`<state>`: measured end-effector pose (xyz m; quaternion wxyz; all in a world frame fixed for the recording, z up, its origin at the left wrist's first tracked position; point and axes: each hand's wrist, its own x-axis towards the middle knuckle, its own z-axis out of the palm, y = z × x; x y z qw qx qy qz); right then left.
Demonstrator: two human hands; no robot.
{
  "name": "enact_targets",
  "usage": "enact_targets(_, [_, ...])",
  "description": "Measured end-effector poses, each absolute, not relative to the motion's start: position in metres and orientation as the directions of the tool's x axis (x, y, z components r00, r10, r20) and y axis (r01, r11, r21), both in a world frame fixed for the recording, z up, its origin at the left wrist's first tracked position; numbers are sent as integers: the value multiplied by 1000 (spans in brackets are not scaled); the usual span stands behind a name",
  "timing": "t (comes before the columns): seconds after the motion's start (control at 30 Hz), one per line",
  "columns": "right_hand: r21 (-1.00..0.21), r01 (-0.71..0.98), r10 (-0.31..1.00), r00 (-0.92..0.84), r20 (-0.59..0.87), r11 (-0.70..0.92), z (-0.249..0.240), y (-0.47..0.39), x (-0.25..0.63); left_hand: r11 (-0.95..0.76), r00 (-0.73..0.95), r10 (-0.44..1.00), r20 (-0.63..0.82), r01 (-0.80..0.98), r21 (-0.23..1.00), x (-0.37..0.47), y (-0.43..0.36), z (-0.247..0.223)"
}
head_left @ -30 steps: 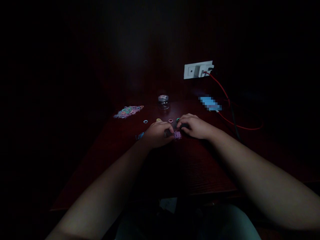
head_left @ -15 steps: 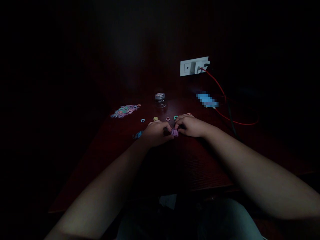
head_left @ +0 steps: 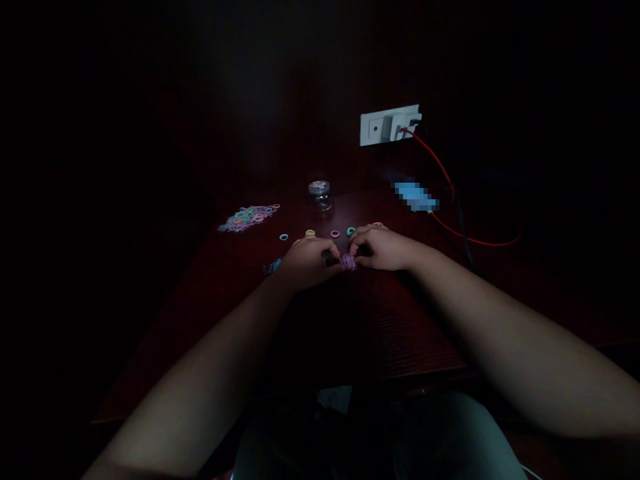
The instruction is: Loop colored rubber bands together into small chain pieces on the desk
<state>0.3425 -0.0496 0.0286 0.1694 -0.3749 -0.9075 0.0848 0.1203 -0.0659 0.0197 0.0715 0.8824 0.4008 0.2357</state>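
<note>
A small heap of purple bands (head_left: 349,261) lies on the dark red table (head_left: 380,333) between my hands. From its left side, the thumb and forefinger of my left hand (head_left: 311,261) touch it, spread apart. My right hand (head_left: 383,249) is at its right side, fingers curved and parted around its edge. Blue bands (head_left: 273,267) lie left of my left hand, partly hidden by it. Beyond my hands is a row of single rings: blue (head_left: 284,237), yellow (head_left: 310,233), pink (head_left: 335,234) and green (head_left: 351,231), with an orange one (head_left: 379,225) behind my right hand.
A mixed pile of coloured bands (head_left: 247,218) lies at the back left. A clear lidded jar (head_left: 319,195) stands at the back middle. At the right, a blurred blue object (head_left: 415,195) joins a red cable (head_left: 435,157) running to a wall socket (head_left: 375,129).
The view has shifted slightly, so the socket sits higher. My fingers have parted a little from the purple heap, which looks more gathered. Both hands remain beside it.
</note>
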Motion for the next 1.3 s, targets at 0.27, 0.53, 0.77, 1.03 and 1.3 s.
enact_targets(0.27, [-296, 636, 701, -666, 256, 713, 28, -50, 340, -706, 626, 708, 326, 636, 312, 122, -65, 20])
enact_targets(0.53, [-338, 609, 693, -669, 267, 718, 29, -47, 342, -703, 623, 710, 329, 648, 292, 121, -65, 21])
enact_targets(0.77, [-340, 598, 688, -640, 343, 726, 26, -45, 344, -714, 615, 696, 370, 643, 276, 121, -65, 21])
enact_targets(1.03, [-350, 572, 670, -628, 395, 742, 27, -45, 343, -631, 437, 736, 517, 721, 288, 107, -61, 33])
enact_targets(1.3, [-342, 573, 667, -635, 390, 745, 28, -46, 342, 107, -286, 864, 414, 908, 404, -32, -34, 13])
